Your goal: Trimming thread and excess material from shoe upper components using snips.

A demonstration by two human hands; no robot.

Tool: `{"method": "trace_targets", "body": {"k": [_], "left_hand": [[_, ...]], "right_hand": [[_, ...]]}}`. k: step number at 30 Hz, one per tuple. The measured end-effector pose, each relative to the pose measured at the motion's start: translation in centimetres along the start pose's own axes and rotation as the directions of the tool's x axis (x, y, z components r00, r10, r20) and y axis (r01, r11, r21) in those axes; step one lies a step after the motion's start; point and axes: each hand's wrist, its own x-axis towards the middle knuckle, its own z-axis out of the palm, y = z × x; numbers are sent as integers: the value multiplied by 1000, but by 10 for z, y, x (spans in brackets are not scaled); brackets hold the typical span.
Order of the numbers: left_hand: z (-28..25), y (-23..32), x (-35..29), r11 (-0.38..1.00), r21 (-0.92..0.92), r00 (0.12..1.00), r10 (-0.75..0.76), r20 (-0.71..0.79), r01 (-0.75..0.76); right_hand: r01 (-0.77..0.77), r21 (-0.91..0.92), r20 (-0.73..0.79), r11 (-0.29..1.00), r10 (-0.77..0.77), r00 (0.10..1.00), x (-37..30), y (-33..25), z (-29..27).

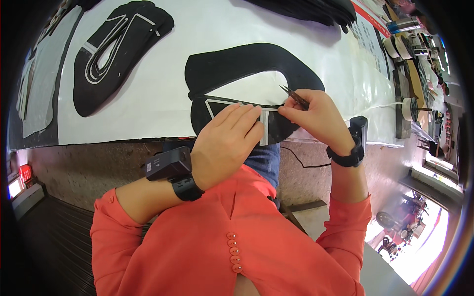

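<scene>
A curved black shoe-upper piece (237, 61) lies at the table's near edge, its two arms joined at the left side. Narrow white tape (269, 109) runs along its near arm, and a wider pale band crosses it. My left hand (229, 130) rests on that arm, fingers stretched over the tape and pressing it down; its thumb is mostly hidden. With my right hand (308, 111), I pinch the tape's right end between thumb and forefinger. The same hand carries dark, pointed snips (296, 97), their two tips directed away to the upper left.
A stack of similar black pieces (123, 54) with white trim sits at the far left of the white table (148, 116). More black material (311, 11) lies at the back. Tape rolls (409, 109) stand along the right edge. A black cable (308, 166) hangs below the table.
</scene>
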Motion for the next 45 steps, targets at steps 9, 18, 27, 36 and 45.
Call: {"method": "trace_targets", "body": {"k": [9, 18, 27, 36, 45], "left_hand": [[-9, -3, 2, 998, -64, 999, -20, -26, 18], [-6, 0, 0, 998, -27, 998, 52, 36, -51], [-6, -5, 5, 995, -66, 995, 76, 57, -72], [-3, -2, 20, 982, 89, 982, 155, 104, -165], [4, 1, 24, 984, 86, 985, 153, 73, -159]], "right_hand": [[2, -115, -28, 993, -5, 1000, -4, -23, 22], [23, -14, 17, 1000, -23, 1000, -5, -9, 11], [-1, -147, 9, 989, 2, 1000, -1, -13, 12], [61, -161, 64, 985, -51, 997, 8, -6, 2], [68, -196, 164, 978, -36, 986, 17, -13, -13]]}}
